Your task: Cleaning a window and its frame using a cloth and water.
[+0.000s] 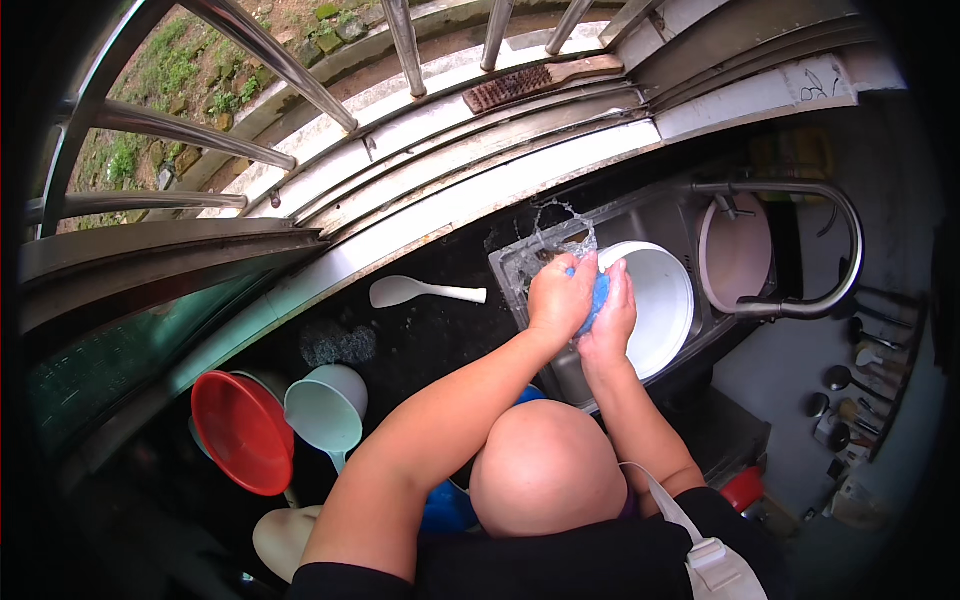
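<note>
My left hand and my right hand press together around a wet blue cloth or sponge; which of the two it is, I cannot tell. Water splashes up just beyond my fingers, over the left part of a stainless steel sink. A white round basin sits in the sink, close to the right of my right hand. On the dark counter left of the sink lies a white plastic rice paddle.
A red plastic basin and a pale green dipper stand at the lower left. A curved metal faucet arches at the right by a pinkish round board or lid. A wooden-handled brush lies on the barred windowsill. Ladles hang at far right.
</note>
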A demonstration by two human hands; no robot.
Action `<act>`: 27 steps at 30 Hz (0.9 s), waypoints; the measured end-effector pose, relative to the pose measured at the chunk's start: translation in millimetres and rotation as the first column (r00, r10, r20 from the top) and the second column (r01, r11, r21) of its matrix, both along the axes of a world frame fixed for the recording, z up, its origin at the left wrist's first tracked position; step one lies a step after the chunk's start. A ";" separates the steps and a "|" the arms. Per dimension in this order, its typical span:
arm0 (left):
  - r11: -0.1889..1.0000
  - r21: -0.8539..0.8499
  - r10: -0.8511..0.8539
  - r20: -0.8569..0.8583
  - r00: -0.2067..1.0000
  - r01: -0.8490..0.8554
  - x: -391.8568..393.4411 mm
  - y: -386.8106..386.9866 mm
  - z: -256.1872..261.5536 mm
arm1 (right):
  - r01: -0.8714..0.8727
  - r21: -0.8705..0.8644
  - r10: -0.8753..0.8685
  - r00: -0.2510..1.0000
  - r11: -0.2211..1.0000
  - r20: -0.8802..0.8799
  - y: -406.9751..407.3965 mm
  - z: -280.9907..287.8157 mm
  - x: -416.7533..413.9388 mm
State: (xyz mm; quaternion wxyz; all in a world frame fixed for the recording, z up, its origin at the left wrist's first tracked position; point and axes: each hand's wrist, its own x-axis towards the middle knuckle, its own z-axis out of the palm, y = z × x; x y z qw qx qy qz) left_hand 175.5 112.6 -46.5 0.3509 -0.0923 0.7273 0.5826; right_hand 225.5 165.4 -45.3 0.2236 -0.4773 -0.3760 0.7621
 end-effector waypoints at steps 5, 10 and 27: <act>0.968 -0.150 -0.244 -0.397 0.885 0.199 12.3 -10.1 0.5 | 0.059 -0.314 -0.055 0.998 0.948 0.020 -4.6 -7.1 9.6; 0.936 -0.214 -0.350 -0.464 0.814 0.281 18.4 -27.0 -1.3 | -0.014 -0.472 0.043 0.998 0.881 0.051 -13.4 -15.6 20.8; 0.971 0.237 0.031 -0.058 0.998 -0.017 -13.9 -144.1 38.0 | -0.720 0.164 0.738 0.669 0.674 -0.089 -26.9 66.4 -34.3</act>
